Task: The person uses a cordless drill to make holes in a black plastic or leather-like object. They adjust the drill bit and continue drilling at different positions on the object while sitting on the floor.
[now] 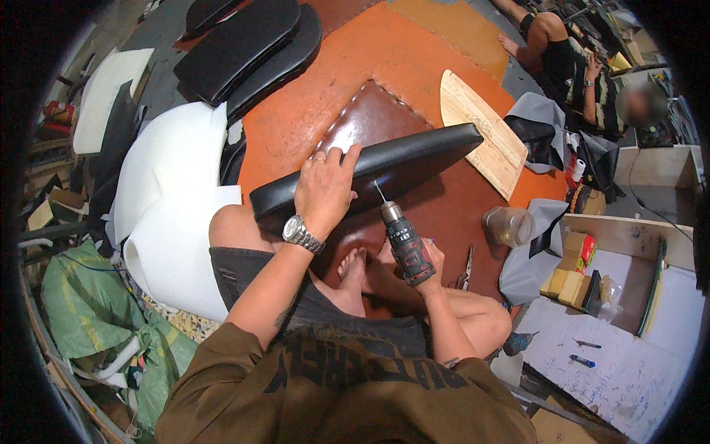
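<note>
A black padded panel point(418, 154) stands tilted on its edge across my lap, its shiny cover stretched smooth. My left hand point(325, 185), with a metal watch at the wrist, grips the panel's upper edge, fingers over the top. In my right hand point(429, 268) is a black and red cordless drill point(405, 248), held by its grip. Its thin bit points up at the panel's near face, and the tip is at or very close to the surface. The fingers around the drill's handle are partly hidden behind its body.
Several black padded panels point(244, 52) lie at the far left, above white foam sheets point(170, 148). A wooden board point(481, 133), a clear jar point(509, 226) and pliers point(467, 270) lie to the right. Beyond sits another person point(569, 66). A white box point(629, 296) holds yellow blocks.
</note>
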Motion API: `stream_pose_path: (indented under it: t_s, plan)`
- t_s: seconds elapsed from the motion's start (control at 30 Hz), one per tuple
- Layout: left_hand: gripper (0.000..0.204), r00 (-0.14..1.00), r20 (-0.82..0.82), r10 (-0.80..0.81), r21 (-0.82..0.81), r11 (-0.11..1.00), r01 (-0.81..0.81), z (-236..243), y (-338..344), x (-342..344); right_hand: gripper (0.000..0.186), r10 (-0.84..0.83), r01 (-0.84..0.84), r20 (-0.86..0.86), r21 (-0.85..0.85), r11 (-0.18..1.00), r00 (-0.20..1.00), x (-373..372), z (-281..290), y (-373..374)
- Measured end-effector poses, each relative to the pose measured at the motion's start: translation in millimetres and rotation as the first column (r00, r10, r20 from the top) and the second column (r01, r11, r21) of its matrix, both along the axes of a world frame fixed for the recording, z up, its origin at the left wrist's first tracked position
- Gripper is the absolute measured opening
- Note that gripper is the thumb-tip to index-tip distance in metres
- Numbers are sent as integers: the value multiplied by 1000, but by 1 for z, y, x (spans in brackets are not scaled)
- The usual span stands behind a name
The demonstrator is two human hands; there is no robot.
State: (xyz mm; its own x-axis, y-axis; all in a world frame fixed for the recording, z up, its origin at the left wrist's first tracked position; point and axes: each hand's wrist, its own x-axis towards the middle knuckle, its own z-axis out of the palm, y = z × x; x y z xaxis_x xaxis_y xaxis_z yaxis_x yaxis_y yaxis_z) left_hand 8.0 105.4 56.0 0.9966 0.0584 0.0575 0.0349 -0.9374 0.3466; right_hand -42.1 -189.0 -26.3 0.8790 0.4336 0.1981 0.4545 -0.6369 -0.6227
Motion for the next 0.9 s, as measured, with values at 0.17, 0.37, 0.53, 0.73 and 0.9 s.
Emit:
stream_pose_path:
  t_s: [0.17,0.37,0.53,0.73,0.9]
  plan:
    - [87,1000,4,5,9,1000,-5,-1,0,-1,28,3,-5,48,42,999,999,-4,2,0]
    - [86,1000,-10,6,9,1000,-6,-4,4,3,33,-35,31,-54,-72,997,998,-13,1,-9]
    - [81,999,36,-8,16,1000,7,-2,1,-1,39,-113,112,2,-155,981,994,-36,38,-12]
    - [73,990,85,-113,2,994,113,-1,-32,-42,58,-157,179,96,-285,942,983,-59,102,12]
    - [63,967,220,-126,-78,986,146,-6,-49,-76,49,-72,71,-13,-31,997,997,-87,130,32]
